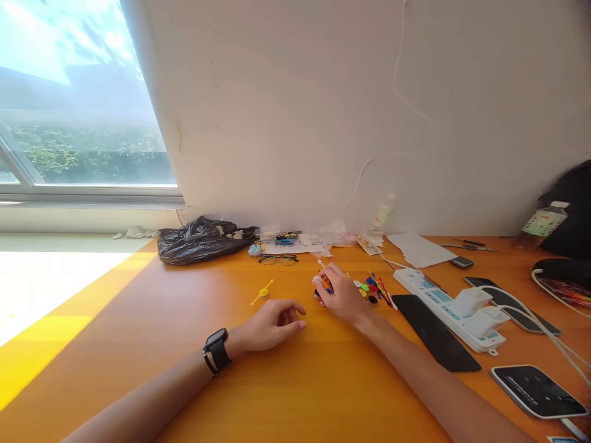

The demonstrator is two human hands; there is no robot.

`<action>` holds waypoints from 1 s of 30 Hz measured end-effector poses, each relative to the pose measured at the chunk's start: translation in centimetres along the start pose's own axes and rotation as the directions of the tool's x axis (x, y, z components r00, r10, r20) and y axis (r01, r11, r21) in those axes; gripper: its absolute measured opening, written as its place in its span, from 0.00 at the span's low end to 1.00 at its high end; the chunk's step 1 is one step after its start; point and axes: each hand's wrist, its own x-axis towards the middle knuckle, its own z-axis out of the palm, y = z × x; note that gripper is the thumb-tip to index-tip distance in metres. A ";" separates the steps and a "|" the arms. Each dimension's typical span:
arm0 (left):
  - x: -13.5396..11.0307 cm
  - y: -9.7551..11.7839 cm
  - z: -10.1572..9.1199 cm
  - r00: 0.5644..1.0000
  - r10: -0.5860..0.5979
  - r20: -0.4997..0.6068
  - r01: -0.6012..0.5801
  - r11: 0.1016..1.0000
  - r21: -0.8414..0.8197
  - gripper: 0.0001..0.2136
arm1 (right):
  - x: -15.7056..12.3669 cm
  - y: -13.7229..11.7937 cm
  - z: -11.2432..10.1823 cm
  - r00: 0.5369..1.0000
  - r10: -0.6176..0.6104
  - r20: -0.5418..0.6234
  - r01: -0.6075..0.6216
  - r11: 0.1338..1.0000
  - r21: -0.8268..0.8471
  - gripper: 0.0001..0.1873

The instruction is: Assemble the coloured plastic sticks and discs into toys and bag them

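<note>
My right hand (340,293) rests on the orange table (184,344), its fingers closed round several small coloured plastic sticks (325,284); a red one and a white tip show between the fingers. More coloured sticks and round pieces (375,289) lie just right of that hand. My left hand (273,322), with a black watch (217,351) on the wrist, lies on the table with fingers loosely curled; I see nothing in it. A yellow stick with a round head (263,292) lies just beyond the left hand.
A black plastic bag (198,240), glasses (277,259) and small clutter sit by the wall. To the right lie a white power strip (446,301) with chargers, several phones (538,391), a black pad (434,332), a bottle (545,221) and cables.
</note>
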 end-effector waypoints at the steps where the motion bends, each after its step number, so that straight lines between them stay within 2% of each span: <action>1: 0.1 0.1 -0.1 0.999 -0.028 -0.031 0.026 0.997 -0.067 0.16 | -0.3 -0.7 0.0 0.999 -0.047 0.009 0.047 0.999 0.021 0.08; 3: 0.4 0.4 -0.2 0.996 -0.079 -0.043 0.068 0.974 -0.216 0.20 | -0.9 -2.0 0.2 0.988 -0.149 0.045 0.146 0.988 0.053 0.06; 5: 0.5 0.5 -0.3 0.995 -0.097 -0.006 0.090 0.938 -0.334 0.23 | -1.5 -3.2 0.6 0.967 -0.232 0.100 0.227 0.972 0.063 0.04; 8: 0.7 0.2 -0.3 0.998 -0.069 0.004 0.064 0.915 -0.398 0.27 | -2.3 -4.3 0.8 0.939 -0.305 0.160 0.299 0.952 0.056 0.03; 10: 0.7 -0.1 -0.2 0.997 -0.076 -0.011 0.065 0.911 -0.406 0.26 | -2.8 -4.5 0.5 0.934 -0.317 0.164 0.306 0.948 0.090 0.05; 12: 0.7 -0.3 -0.1 0.991 -0.130 -0.013 0.112 0.900 -0.422 0.23 | -3.4 -4.1 0.3 0.947 -0.283 0.154 0.259 0.953 0.155 0.06; 14: 0.7 -0.5 0.0 0.984 -0.178 -0.021 0.151 0.884 -0.443 0.21 | -4.2 -3.2 0.3 0.972 -0.193 0.131 0.163 0.964 0.212 0.09; 16: 0.8 -0.7 0.0 0.983 -0.182 -0.038 0.142 0.868 -0.476 0.20 | -4.9 -2.1 0.6 0.987 -0.109 0.118 0.075 0.962 0.264 0.09; 20: 1.0 -0.7 0.0 0.991 -0.127 -0.036 0.091 0.854 -0.513 0.23 | -5.1 -0.8 1.2 0.972 -0.118 0.205 0.035 0.929 0.368 0.15; 22: 0.9 -0.4 -0.2 0.992 -0.126 -0.008 0.105 0.858 -0.503 0.22 | -4.8 -1.0 0.9 0.962 -0.149 0.230 0.050 0.921 0.386 0.15; 25: 0.5 0.4 -0.5 0.986 -0.168 0.022 0.156 0.847 -0.509 0.19 | -4.5 -1.7 0.2 0.963 -0.189 0.190 0.102 0.913 0.394 0.14; 27: 0.3 0.9 -0.6 0.982 -0.188 0.033 0.178 0.833 -0.524 0.17 | -4.7 -2.4 -0.1 0.981 -0.143 0.127 0.087 0.926 0.368 0.14; 30: 0.2 1.1 -0.8 0.983 -0.177 0.044 0.174 0.843 -0.510 0.16 | -5.2 -3.1 -0.3 0.998 0.002 0.063 -0.023 0.938 0.346 0.11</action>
